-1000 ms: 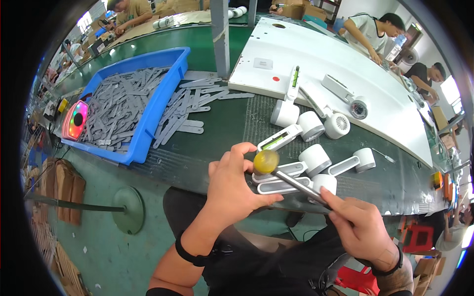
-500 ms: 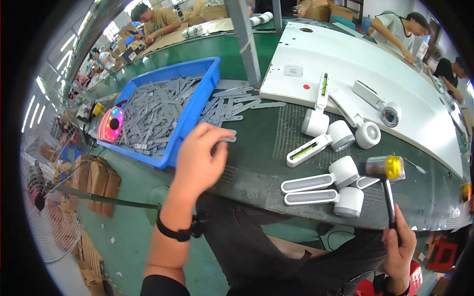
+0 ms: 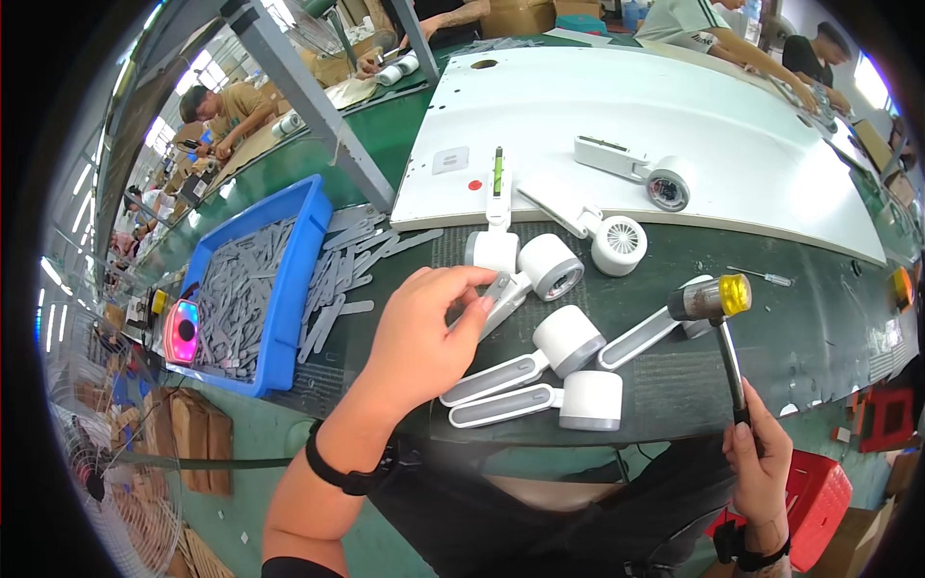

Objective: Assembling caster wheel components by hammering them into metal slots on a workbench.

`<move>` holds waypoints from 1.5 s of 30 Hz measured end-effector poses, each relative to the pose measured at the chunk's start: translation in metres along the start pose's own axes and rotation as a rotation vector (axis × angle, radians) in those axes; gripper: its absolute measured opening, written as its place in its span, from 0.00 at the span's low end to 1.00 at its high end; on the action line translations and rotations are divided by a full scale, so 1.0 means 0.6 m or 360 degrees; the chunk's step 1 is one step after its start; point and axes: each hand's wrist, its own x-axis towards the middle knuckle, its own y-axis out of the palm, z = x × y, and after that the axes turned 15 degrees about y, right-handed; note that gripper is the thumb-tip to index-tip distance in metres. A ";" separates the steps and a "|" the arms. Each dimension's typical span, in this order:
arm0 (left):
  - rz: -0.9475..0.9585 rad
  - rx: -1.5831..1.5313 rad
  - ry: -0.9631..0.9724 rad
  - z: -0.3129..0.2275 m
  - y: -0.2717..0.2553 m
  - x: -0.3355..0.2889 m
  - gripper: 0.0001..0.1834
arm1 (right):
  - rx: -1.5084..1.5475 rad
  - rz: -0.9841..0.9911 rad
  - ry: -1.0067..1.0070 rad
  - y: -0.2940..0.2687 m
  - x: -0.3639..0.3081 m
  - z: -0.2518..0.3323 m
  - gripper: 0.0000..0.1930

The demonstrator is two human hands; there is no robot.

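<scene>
My left hand (image 3: 434,332) is closed in a pinch, thumb and forefinger at a grey strip (image 3: 500,286) on the handle of a white handheld fan (image 3: 549,267). The hand hides part of that handle. My right hand (image 3: 761,448) grips a mallet (image 3: 730,361) with a yellow face, its head raised at the table's right side. Between my hands lie a white fan with a grey-filled handle (image 3: 568,339), a similar one nearer me (image 3: 590,400), and a third (image 3: 636,339) partly behind the mallet head. Farther back, another fan (image 3: 498,197) shows a green slot in its handle.
A blue bin (image 3: 289,323) full of grey strips stands at the left, with loose strips (image 3: 337,275) beside it. Two more fans lie by the white panel (image 3: 752,125). A screwdriver (image 3: 771,277) rests at the right. A metal post (image 3: 318,111) rises behind; people work beyond.
My left hand has moved right, from the loose strips to a fan handle, with a grey strip at its fingertips. The head view has shifted right; the mallet stays raised in my right hand.
</scene>
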 end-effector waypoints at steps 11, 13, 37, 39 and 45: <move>-0.0119 0.0278 0.0186 0.007 0.038 -0.003 0.14 | 0.0047 0.0024 0.0033 0.021 -0.010 -0.008 0.27; -0.0033 0.0277 0.0136 0.005 0.024 -0.007 0.14 | -0.0020 0.0005 -0.0012 0.024 -0.004 0.006 0.27; 0.0012 -0.0447 -0.0338 0.029 -0.017 -0.028 0.25 | -0.1087 0.0358 -0.0613 0.151 0.061 0.230 0.26; -0.0024 -0.0430 -0.0271 0.040 -0.012 -0.038 0.23 | -0.1095 0.0334 -0.0665 0.154 0.068 0.227 0.26; -0.0120 0.0087 0.0092 0.054 -0.028 -0.106 0.15 | -0.0903 0.0316 -0.0716 0.156 0.036 0.252 0.27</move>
